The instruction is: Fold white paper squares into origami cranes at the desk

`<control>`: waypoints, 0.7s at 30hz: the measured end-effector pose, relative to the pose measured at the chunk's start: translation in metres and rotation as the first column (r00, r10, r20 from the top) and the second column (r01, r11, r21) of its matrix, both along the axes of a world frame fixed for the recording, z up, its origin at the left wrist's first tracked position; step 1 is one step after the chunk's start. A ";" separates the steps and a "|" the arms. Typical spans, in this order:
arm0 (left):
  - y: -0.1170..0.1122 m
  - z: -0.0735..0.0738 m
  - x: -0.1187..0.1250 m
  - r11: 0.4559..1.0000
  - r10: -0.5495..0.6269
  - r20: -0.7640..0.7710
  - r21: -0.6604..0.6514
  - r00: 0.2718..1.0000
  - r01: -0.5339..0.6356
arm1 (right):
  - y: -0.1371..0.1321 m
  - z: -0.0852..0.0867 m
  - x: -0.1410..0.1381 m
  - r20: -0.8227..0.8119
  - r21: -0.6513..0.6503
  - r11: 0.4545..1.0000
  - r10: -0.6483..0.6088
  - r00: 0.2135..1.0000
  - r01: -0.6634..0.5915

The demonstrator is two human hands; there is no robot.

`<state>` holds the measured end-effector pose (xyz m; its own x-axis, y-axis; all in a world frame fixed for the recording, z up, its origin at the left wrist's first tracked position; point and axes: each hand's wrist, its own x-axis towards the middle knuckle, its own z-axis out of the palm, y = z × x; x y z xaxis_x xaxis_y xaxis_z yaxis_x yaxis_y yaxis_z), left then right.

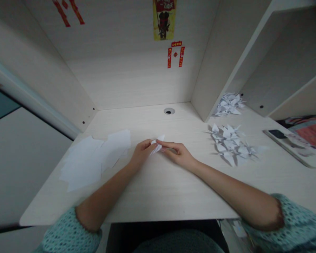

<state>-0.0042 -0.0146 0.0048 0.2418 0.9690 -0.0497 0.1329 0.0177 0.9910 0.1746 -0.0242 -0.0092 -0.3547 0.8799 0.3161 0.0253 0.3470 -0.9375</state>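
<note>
Head view, only view logged. I see both forearms reaching in from the bottom edge and meeting at mid-desk.

Left hand (141, 151): fingers curled, thumb and fingertips pinched onto the near-left end of a small folded paper piece (158, 142).

Right hand (177, 153): knuckles up, index finger stretched along the piece, thumb underneath, so it too is closed on the paper. I cannot tell how the remaining fingers sit beneath it.

Folded paper piece: white, narrow, creased to a point. The tip sticks up and away from me just above the two sets of fingertips. It is held just over the desk (158, 196), about centre, between both hands. I cannot tell whether its underside touches the wood.

Surroundings:
- loose white paper sheets (94, 158), overlapping and fanned out flat, lying left of the left hand, near it but not touching.
- pile of folded paper cranes (230, 144) on the desk, well right of the right hand.
- second crane pile (229, 104) farther back, at the mouth of the shelf compartment.
- round cable hole (169, 111) at the rear of the desk, beyond the hands.
- flat device (295, 147) at far right, too blurred to identify further.
- red stickers (175, 54) and a yellow poster (163, 19) on the back panel.
- teal knit sleeves (71, 235) pushed up both forearms.
</note>
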 end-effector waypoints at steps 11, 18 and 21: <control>-0.010 0.010 0.008 0.997 0.072 0.152 0.005 0.986 -0.074 | 0.003 -0.003 0.002 -0.072 0.031 0.943 -0.328 0.942 0.331; -0.012 0.011 0.005 0.970 0.112 -0.079 0.223 0.991 -0.092 | 0.001 0.000 0.002 -0.025 0.087 0.939 -0.331 0.943 0.332; -0.013 0.011 0.004 0.961 0.122 -0.106 0.260 0.987 -0.091 | 0.002 0.001 0.002 -0.024 0.060 0.956 -0.286 0.958 0.287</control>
<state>0.0003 -0.0271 0.0158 0.1436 0.9734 0.1784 0.2617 -0.2112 0.9418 0.1767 -0.0226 -0.0077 -0.0853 0.9224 0.3766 0.1187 0.3847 -0.9154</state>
